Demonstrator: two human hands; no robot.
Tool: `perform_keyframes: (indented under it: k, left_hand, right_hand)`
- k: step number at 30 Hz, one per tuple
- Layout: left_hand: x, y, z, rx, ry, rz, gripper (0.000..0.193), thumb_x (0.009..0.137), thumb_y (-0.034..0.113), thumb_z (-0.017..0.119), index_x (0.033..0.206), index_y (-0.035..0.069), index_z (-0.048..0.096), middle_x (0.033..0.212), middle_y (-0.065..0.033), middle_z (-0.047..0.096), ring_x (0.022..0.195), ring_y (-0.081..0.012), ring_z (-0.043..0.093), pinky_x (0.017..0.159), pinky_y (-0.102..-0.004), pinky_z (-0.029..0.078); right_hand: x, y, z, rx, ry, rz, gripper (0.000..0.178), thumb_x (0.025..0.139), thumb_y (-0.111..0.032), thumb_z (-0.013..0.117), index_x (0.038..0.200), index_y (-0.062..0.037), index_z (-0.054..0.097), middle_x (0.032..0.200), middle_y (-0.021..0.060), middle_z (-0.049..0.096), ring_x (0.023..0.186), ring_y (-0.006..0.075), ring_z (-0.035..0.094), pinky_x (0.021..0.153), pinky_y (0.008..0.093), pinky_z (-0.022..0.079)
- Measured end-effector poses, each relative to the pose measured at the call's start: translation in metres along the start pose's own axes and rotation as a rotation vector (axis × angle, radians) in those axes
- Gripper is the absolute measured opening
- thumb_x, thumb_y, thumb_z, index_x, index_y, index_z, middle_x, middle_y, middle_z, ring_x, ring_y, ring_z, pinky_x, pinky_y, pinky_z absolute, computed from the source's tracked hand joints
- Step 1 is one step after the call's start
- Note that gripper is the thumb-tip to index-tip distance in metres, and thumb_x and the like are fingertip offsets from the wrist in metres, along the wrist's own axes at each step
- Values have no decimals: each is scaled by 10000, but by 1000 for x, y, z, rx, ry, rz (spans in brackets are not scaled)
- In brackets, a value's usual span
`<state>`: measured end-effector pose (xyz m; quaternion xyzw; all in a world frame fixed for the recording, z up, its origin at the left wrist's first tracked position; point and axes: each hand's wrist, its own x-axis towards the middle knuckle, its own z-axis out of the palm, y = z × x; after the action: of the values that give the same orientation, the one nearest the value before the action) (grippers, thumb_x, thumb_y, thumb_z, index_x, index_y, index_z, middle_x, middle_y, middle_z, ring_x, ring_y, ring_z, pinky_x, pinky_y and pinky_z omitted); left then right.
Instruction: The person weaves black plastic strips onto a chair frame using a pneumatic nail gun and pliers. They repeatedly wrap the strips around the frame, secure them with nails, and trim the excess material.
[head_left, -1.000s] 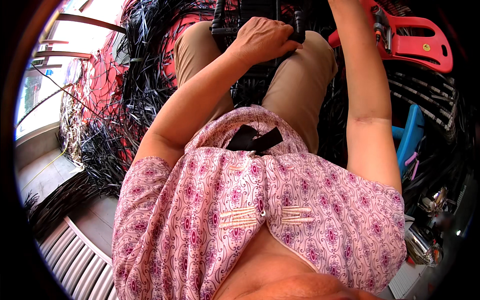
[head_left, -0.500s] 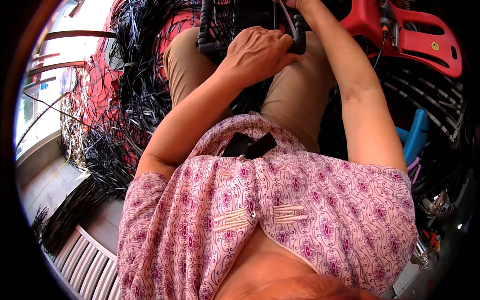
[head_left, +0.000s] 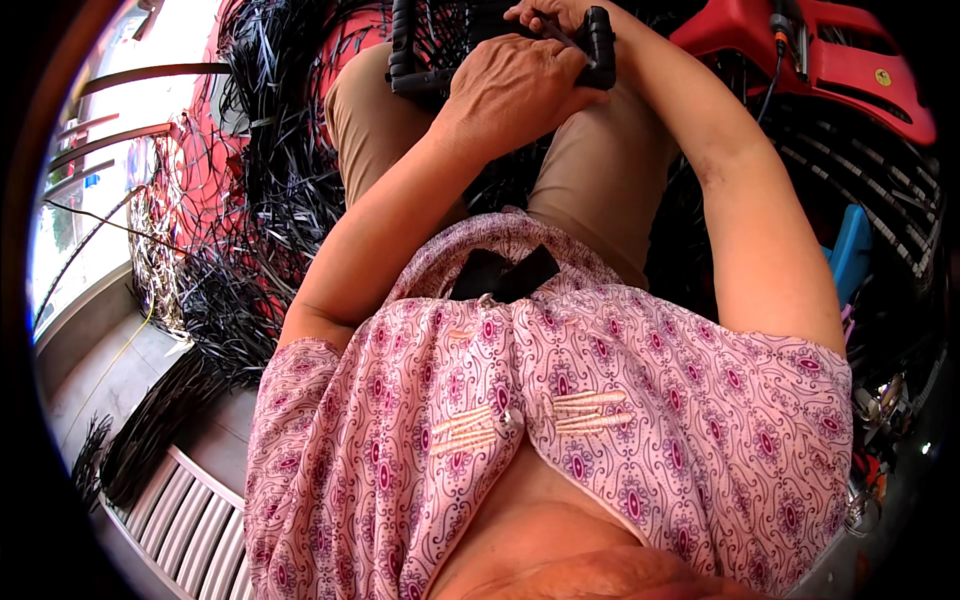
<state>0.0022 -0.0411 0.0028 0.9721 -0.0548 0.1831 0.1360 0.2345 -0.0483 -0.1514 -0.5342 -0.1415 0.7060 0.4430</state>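
Black frame [head_left: 422,82] clasped by the left hand [head_left: 512,88], dark strip [head_left: 556,32] pinched between fingers of the right hand [head_left: 568,12]

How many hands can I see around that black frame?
2: the left hand is over the near side of the black frame; the right hand is at the picture's top edge, partly cut off. I see no others.

The frame [head_left: 404,42] looks like plastic, ridged and slightly glossy. The strips [head_left: 270,62] seem also plastic, quite shiny. The chair [head_left: 845,68] is smooth, glossy plastic; shirt [head_left: 690,372] and trousers [head_left: 592,172] are matt cloth.
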Motion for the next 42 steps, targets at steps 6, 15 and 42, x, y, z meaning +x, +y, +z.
perform_keyframes:
  k: [6,15,42]
  left_hand:
    - [10,-19,-6,17,-161,-30,383,955,455,648,950,72,622,876,-108,696,844,-331,692,704,-451,534]
    - [5,-27,1,-77,19,-27,363,888,287,744,1214,166,643,1278,-39,617,971,-303,700,780,-428,565]
    - [40,-55,2,-499,-345,-136,406,788,136,823,1122,6,631,1001,-141,730,944,-275,711,838,-374,550]
  right_hand:
    - [-9,-12,3,3,13,-52,140,1015,-148,583,1029,-44,675,767,6,639,640,102,575,602,253,461]
    - [-12,-33,14,-49,-47,-53,180,1020,-177,610,1034,-31,714,856,43,706,743,121,653,694,270,530]
    - [-142,8,-6,92,1129,-1027,169,956,-187,702,1004,-25,704,811,22,698,690,110,664,623,235,514]
